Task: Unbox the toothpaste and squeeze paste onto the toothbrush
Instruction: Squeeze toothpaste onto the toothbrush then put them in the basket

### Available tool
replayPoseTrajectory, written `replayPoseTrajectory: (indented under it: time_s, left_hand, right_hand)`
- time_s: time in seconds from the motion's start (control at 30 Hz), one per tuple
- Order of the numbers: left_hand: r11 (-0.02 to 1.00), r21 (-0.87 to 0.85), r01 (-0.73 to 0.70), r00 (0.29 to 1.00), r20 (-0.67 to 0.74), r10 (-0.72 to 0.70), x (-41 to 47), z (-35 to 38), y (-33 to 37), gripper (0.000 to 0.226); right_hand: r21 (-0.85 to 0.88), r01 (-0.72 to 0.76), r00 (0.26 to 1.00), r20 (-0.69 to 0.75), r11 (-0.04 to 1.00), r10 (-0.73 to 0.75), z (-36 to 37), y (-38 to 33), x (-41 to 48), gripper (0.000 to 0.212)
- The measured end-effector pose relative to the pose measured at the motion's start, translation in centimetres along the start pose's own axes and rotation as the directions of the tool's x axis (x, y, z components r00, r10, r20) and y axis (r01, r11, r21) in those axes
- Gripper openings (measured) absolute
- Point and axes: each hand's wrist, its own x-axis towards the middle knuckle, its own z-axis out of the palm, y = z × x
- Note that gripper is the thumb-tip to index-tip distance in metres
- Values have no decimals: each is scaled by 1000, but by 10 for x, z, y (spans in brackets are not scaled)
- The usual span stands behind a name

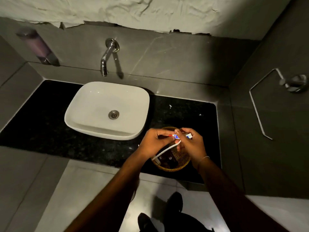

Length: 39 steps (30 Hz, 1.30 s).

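Toothpaste tube (pixel 176 136) is up over the wicker basket (pixel 172 168) on the black counter (pixel 41 124), right beside the sink (pixel 107 110). Left hand (pixel 151 143) fingers clamp its red end, right hand (pixel 194 144) fingers pinch the other end plus the white toothbrush (pixel 167 149).

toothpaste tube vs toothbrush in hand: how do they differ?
Colour: the toothpaste tube is printed blue and red; the toothbrush is plain white.
Shape: the tube is short and stubby; the toothbrush is long and thin.
Pose: the tube lies roughly level between the left hand and right hand; the toothbrush slants down-left.
Shared: both are held over the wicker basket.
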Motion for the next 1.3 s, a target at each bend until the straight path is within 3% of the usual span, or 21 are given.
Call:
replayPoseTrajectory:
  time_s: [0.1, 0.23, 0.33, 0.43, 0.57, 0.67, 0.8, 0.9, 1.1, 1.3]
  left_hand:
    - [995, -57, 85, 992, -93, -90, 15, 4, -2, 23]
    - [943, -257, 214, 933, -232, -275, 27, -6, -10, 21]
    - [883, -392, 258, 892, -254, -373, 25, -16, -16, 19]
    - [828, -493, 267, 864, -259, -432, 21, -21, -20, 17]
    - [803, -521, 288, 835, -274, -477, 18, -16, -21, 16]
    - [774, -559, 297, 819, -267, -507, 17, -17, -25, 16]
    - [766, -547, 337, 794, -273, -544, 16, -21, -35, 17]
    - [758, -548, 353, 786, -266, -558, 10, -23, -44, 17]
    - [764, -549, 339, 775, -297, -557, -2, -36, -71, 19]
    - [793, -502, 345, 784, -311, -538, -6, -35, -76, 31]
  right_hand:
    - [109, -95, 995, -2, 990, 96, -12, 1, 25, 32]
    - [177, -203, 979, 18, 963, 203, -31, 0, 57, 49]
    - [111, -223, 975, 7, 969, 223, -42, 2, 78, 41]
    - [68, -209, 978, 12, 976, 208, -40, 10, 94, 18]
    - [-238, -93, 995, -45, 967, 85, -23, 19, 107, 23]
    - [-492, 18, 1000, 27, 870, -5, -10, 27, 107, 19]
    - [-686, -39, 983, 103, 727, 150, 4, 43, 109, 25]
    - [-706, -92, 972, 89, 702, 217, 11, 53, 110, 32]
    - [-598, -263, 936, 32, 757, 351, 25, 68, 114, 31]
    - [-576, -286, 945, -35, 766, 326, 32, 81, 117, 14]
